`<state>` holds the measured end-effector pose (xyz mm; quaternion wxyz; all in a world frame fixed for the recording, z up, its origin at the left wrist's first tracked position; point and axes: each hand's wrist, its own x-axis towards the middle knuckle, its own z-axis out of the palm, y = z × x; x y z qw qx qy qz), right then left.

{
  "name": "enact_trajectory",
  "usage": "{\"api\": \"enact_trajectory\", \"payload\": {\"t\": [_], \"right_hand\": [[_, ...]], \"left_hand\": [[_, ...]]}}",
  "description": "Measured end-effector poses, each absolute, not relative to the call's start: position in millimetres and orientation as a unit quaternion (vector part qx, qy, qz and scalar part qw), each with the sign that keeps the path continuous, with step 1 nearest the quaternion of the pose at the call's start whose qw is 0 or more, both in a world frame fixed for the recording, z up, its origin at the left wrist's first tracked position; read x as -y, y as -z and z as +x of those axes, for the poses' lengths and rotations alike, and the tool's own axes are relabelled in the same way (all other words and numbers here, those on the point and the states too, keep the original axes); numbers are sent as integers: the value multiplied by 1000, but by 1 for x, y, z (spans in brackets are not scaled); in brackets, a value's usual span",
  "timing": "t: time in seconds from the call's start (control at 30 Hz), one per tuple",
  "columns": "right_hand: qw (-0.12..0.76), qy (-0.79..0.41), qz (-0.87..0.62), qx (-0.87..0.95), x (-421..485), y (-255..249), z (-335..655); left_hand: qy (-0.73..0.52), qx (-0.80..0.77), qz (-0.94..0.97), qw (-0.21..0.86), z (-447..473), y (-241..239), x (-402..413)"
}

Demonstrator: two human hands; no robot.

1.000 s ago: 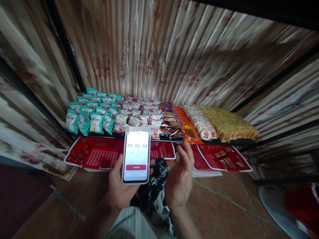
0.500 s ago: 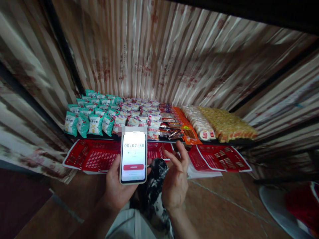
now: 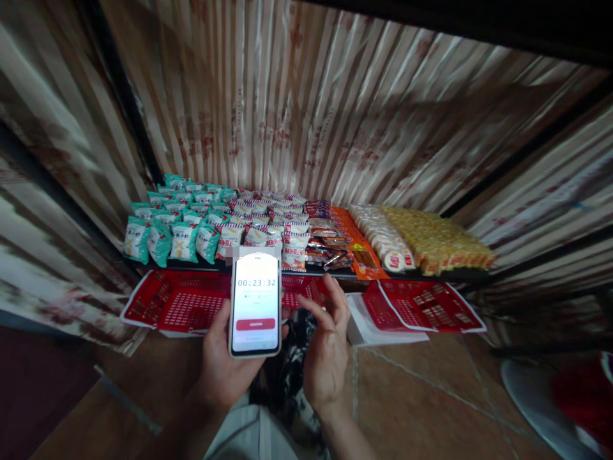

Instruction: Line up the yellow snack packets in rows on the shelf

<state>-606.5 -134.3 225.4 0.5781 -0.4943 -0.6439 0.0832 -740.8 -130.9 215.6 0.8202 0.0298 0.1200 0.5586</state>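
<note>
My left hand [image 3: 225, 358] is wrapped round a smartphone [image 3: 256, 303], held upright with its lit screen toward me. The screen shows timer digits and a red button. To the right of the phone and apart from it, my right hand [image 3: 328, 351] holds nothing; its fingers are bent but spread. Beyond both hands, a dark shelf [image 3: 454, 276] bears rows of packaged snacks: teal-and-white bags [image 3: 184, 241], red-and-white bags [image 3: 294, 249], dark packets [image 3: 330, 255], orange packets [image 3: 366, 260], clear-wrapped white pieces [image 3: 395, 255] and yellowish wrapped pieces [image 3: 431, 239].
Below the shelf's front edge are two red baskets, one at left [image 3: 191, 310] and one at right [image 3: 421, 306], with a white box [image 3: 378, 332] beneath the right one. Striped curtain-like sheeting [image 3: 287, 96] hangs behind. A grey rounded object [image 3: 527, 396] lies at the lower right on the tiled floor [image 3: 407, 396].
My right hand has moved a little left, closer to the phone. The digits on the screen have changed. My left hand still grips the phone in nearly the same place.
</note>
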Motion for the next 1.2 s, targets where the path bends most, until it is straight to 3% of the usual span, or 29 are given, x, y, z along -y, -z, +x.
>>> {"api": "enact_trajectory", "payload": {"t": [0.47, 0.9, 1.2], "right_hand": [[573, -104, -491, 648, 134, -217, -609], [581, -113, -474, 653, 136, -218, -613], [580, -116, -474, 653, 137, -218, -613]], "left_hand": [[-560, -44, 51, 826, -741, -207, 132], [-573, -110, 14, 812, -741, -212, 131], [-576, -58, 52, 813, -741, -205, 131]]}}
